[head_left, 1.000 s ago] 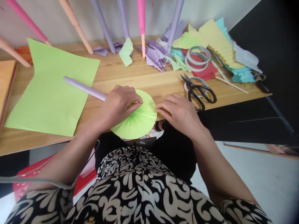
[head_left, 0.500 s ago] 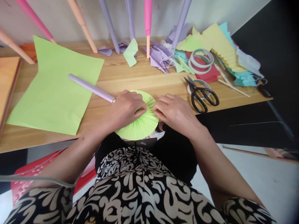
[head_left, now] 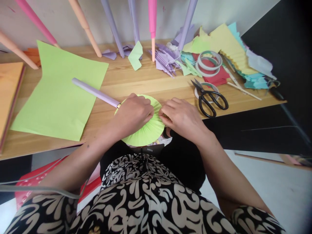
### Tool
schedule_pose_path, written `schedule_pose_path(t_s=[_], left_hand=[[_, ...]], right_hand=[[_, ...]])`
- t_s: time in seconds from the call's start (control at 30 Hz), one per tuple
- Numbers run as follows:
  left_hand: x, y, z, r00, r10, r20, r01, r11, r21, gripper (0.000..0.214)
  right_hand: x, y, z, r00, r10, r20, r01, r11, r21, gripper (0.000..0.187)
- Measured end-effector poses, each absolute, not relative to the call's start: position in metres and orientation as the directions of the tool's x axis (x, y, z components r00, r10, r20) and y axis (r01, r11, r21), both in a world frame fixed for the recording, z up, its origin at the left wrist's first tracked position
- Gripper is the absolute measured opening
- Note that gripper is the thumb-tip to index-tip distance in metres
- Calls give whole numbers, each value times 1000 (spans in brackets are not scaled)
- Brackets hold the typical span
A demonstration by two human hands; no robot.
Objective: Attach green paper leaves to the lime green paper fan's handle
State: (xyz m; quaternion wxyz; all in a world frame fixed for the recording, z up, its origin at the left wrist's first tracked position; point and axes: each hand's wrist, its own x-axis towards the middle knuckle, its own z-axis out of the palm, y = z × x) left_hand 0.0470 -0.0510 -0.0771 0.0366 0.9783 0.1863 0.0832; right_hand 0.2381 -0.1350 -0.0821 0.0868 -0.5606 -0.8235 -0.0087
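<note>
A round pleated green paper fan [head_left: 146,133] lies at the front edge of the wooden table [head_left: 136,81], its lower half hanging past the edge. A lilac paper stick [head_left: 95,92] runs from under my left hand up to the left. My left hand [head_left: 133,115] rests on the fan's centre with fingers curled and pressing the pleats. My right hand [head_left: 181,117] pinches the fan's right edge, fingertips meeting those of the left hand.
A large green paper sheet [head_left: 58,94] lies at the left. Black scissors [head_left: 209,99] and tape rolls [head_left: 209,60] sit to the right, among piles of coloured paper scraps [head_left: 231,45]. Pink, peach and lilac paper sticks [head_left: 152,26] lean against the back wall.
My right hand has slid left along the fan's edge until its fingertips meet my left hand. The fan's spread has closed slightly between them.
</note>
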Motion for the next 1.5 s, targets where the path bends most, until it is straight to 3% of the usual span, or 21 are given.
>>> schedule_pose_path(t_s=[0.13, 0.37, 0.63, 0.8, 0.9, 1.27, 1.5], left_hand=[[52, -52, -72, 926, 370, 74, 368, -929, 39, 27], [50, -48, -82, 916, 381, 124, 369, -923, 107, 22], [49, -46, -81, 926, 357, 121, 346, -932, 106, 24], [43, -44, -76, 928, 359, 94, 329, -913, 239, 21], [37, -43, -74, 918, 378, 120, 331, -897, 293, 21], [29, -47, -83, 901, 386, 198, 356, -919, 168, 31], [37, -52, -83, 906, 365, 214, 344, -930, 129, 28]], right_hand=[[238, -136, -82, -356, 922, 150, 923, 372, -99, 19], [227, -131, -90, -342, 924, 170, 919, 367, -145, 25], [251, -144, -89, -316, 931, 183, 927, 344, -150, 18], [270, -154, -82, -229, 944, 237, 953, 267, -145, 20], [264, -149, -81, -262, 936, 236, 941, 303, -154, 23], [243, -130, -83, -392, 913, 112, 914, 401, -65, 24], [242, -134, -82, -372, 916, 150, 921, 384, -63, 21]])
